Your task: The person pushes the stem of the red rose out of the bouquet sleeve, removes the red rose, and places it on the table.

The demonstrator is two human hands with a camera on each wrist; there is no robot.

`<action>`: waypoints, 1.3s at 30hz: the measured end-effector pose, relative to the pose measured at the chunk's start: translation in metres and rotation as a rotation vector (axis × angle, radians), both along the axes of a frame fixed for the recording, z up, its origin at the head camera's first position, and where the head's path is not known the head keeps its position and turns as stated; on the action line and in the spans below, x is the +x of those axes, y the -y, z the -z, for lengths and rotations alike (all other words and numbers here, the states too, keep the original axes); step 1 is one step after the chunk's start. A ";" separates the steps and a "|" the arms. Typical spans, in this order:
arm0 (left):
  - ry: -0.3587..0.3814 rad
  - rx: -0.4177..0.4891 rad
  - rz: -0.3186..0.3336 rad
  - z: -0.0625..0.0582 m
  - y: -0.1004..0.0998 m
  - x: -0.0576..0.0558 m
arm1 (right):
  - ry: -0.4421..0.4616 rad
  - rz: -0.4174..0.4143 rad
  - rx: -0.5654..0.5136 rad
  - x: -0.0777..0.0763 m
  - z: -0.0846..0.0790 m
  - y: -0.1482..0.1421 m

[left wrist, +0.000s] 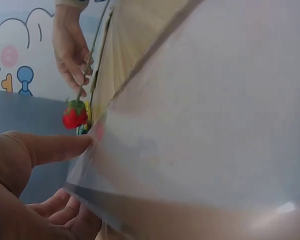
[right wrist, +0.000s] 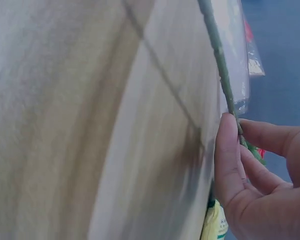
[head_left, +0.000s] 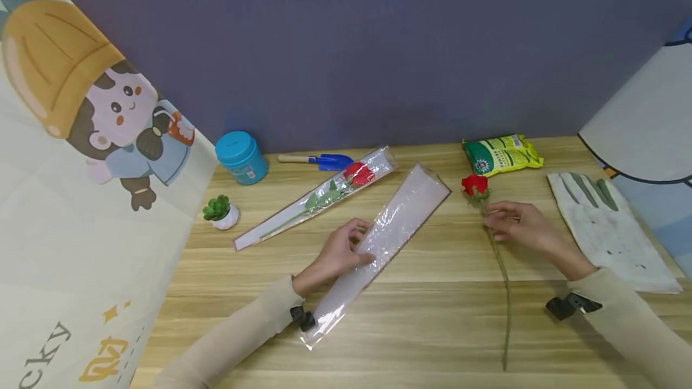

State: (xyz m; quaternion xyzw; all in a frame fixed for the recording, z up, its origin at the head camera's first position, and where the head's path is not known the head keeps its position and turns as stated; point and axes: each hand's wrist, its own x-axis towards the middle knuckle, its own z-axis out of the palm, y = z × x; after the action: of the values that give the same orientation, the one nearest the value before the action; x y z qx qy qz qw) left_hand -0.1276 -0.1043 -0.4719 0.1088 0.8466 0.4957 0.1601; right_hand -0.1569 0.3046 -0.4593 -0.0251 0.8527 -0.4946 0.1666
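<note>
My left hand (head_left: 340, 250) grips a long, tapered flower sleeve (head_left: 404, 212) of pale, shiny clear wrap, thumb on one edge and fingers at the other. In the left wrist view the sleeve (left wrist: 205, 110) fills the right side, with the thumb by its edge. Over on the right, my right hand (head_left: 521, 228) pinches a single red rose (head_left: 476, 185) by its thin green stem, just below the bloom. The stem hangs toward the front of the table. Thumb and fingertips meet on that stem (right wrist: 221, 65) in the right wrist view.
Another rose in a clear sleeve (head_left: 324, 196) lies left of centre. Behind it is a blue trowel (head_left: 332, 162). A blue tub (head_left: 241, 158) and potted succulent (head_left: 220, 212) stand at left. A green-yellow packet (head_left: 503, 155) and white cloth (head_left: 605, 233) lie at right.
</note>
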 end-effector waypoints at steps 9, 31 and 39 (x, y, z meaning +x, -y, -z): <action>-0.042 -0.142 -0.007 -0.003 0.004 -0.002 | -0.004 0.019 0.003 0.001 0.009 0.006; -0.106 -0.192 -0.001 -0.006 0.015 -0.001 | -0.013 0.041 0.000 0.002 0.013 0.004; -0.073 -0.188 -0.013 -0.009 0.019 0.001 | -0.027 0.048 0.009 0.002 0.015 0.003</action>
State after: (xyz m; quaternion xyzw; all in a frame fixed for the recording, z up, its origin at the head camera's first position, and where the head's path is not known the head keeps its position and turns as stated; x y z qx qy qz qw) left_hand -0.1267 -0.1230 -0.4630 0.1056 0.8954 0.4109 0.1353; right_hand -0.1552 0.3021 -0.4748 -0.0107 0.8573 -0.4943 0.1434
